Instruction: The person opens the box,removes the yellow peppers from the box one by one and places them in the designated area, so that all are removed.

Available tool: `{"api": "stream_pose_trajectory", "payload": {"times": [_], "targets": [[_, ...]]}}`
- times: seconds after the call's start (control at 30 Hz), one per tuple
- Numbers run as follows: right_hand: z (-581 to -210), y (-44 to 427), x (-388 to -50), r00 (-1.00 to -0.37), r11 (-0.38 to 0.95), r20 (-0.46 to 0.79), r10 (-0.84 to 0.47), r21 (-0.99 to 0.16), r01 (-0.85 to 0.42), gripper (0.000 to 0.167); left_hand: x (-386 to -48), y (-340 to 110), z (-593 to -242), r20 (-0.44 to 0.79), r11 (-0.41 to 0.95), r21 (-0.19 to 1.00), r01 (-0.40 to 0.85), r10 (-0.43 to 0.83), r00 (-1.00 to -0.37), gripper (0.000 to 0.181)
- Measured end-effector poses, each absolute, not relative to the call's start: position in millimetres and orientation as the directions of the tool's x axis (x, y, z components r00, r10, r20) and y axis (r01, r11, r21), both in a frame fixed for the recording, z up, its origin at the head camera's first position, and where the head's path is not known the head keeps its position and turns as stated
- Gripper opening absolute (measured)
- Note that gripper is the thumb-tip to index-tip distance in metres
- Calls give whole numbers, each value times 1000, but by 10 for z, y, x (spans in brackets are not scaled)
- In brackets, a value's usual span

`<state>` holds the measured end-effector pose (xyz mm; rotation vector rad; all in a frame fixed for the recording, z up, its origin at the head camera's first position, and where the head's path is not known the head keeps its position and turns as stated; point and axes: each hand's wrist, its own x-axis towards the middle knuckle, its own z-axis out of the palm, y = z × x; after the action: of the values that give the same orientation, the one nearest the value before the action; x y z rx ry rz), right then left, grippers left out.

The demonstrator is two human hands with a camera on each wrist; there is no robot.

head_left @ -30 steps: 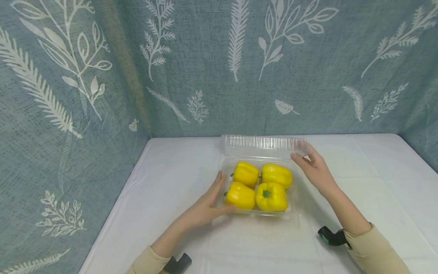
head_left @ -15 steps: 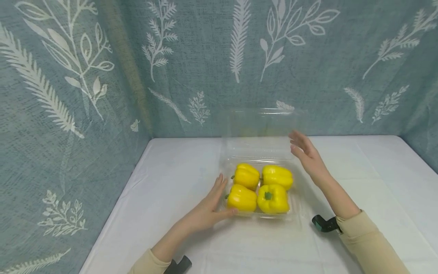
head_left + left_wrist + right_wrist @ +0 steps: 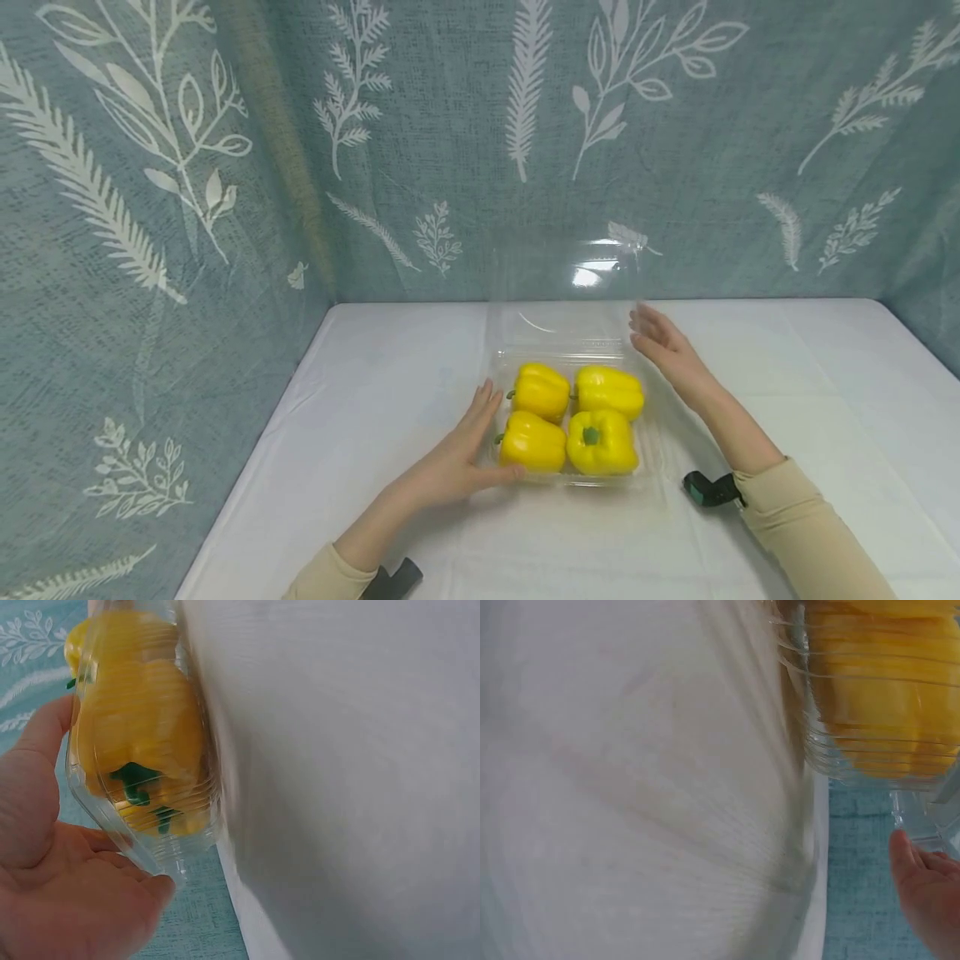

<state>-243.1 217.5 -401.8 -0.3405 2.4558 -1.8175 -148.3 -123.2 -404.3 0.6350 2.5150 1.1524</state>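
A clear plastic clamshell container [image 3: 581, 481] stands on the white cloth with several yellow bell peppers [image 3: 602, 442] in it. Its hinged lid [image 3: 551, 321] is raised, tilted up at the far side. My left hand [image 3: 468, 458] rests against the near left corner, fingers extended along the left side and thumb at the front rim. In the left wrist view, green stems [image 3: 136, 782] show through the ribbed wall. At the lid's right edge is my right hand [image 3: 675, 354], fingers slightly bent; the right wrist view shows its fingertips [image 3: 900, 844] by the clear plastic.
A white cloth [image 3: 795, 400] covers the table. Behind it and on the left hangs a blue-green curtain [image 3: 465, 142] with white leaf prints. Black wrist devices [image 3: 708, 489] are strapped at both sleeves.
The lid has swung up from a low tilt to nearly upright. My right hand rose with it, then lowered slightly beside its edge. The left hand stays at the container's corner.
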Motion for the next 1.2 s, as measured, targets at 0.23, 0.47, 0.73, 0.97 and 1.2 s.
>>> {"api": "stream_pose_trajectory", "payload": {"times": [0.23,0.47,0.73,0.97,1.2], "targets": [[-4056,2165,-2435,-980,302,-11,-199,-952,-50,70,-1483,-1233,-4053,-90,579,772,264,510,-855,107],[-4088,2188,-2427,-977,356,-81,-195,-934,7,74,-1489,-1238,-4090,-84,572,773,275,521,-849,107],[-4042,2239,-2312,-966,424,-103,-237,-906,-7,76,-1481,-1234,-4091,-77,574,769,281,520,-851,106],[-3935,2271,-2174,-968,518,-65,-243,-852,-72,75,-1470,-1226,-4071,-75,581,764,281,513,-855,106],[-3857,2227,-1960,-956,525,75,-282,-822,-219,65,-1498,-1226,-4065,-52,599,731,327,527,-849,107]]}}
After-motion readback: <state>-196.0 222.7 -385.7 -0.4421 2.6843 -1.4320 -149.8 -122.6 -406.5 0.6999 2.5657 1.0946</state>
